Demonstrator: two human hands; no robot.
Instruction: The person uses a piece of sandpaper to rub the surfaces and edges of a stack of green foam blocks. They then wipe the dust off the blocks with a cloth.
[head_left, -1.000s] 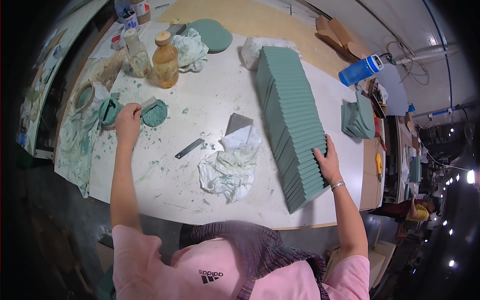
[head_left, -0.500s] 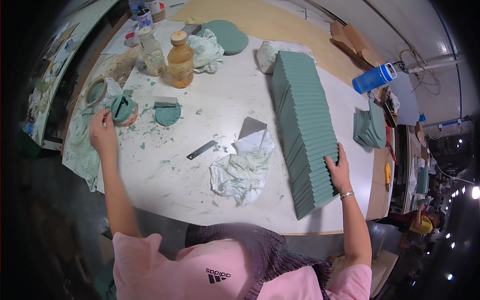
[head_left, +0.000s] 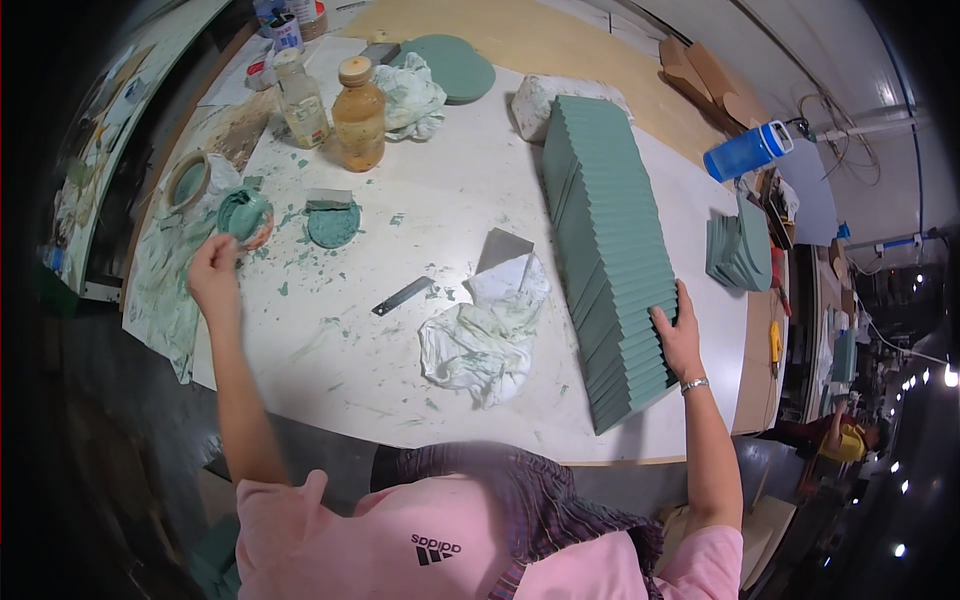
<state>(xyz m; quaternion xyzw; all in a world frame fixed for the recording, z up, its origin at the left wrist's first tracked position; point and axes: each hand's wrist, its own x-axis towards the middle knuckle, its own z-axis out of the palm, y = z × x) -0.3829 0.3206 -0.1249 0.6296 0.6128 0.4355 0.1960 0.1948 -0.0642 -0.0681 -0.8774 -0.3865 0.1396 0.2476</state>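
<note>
At the table's left, my left hand is closed in a pinch at the near rim of a small pot of green paste. What its fingers hold is too small to make out; a paste-coated flat piece shows in the pot. My right hand rests with spread fingers along the right side of a long slanted stack of green sheets, thumb on its top edges. A round lid-like disc of green paste lies right of the pot, a grey block at its far edge.
A craft-knife blade, a stained white cloth and a grey square lie mid-table. Behind stand a brown bottle and a clear bottle. A wrapped block backs the stack; curved green pieces sit right.
My left hand has moved slightly toward me and to the right, at the pot's near rim. The paste-coated piece in the pot has changed its tilt. My right hand stays on the stack.
</note>
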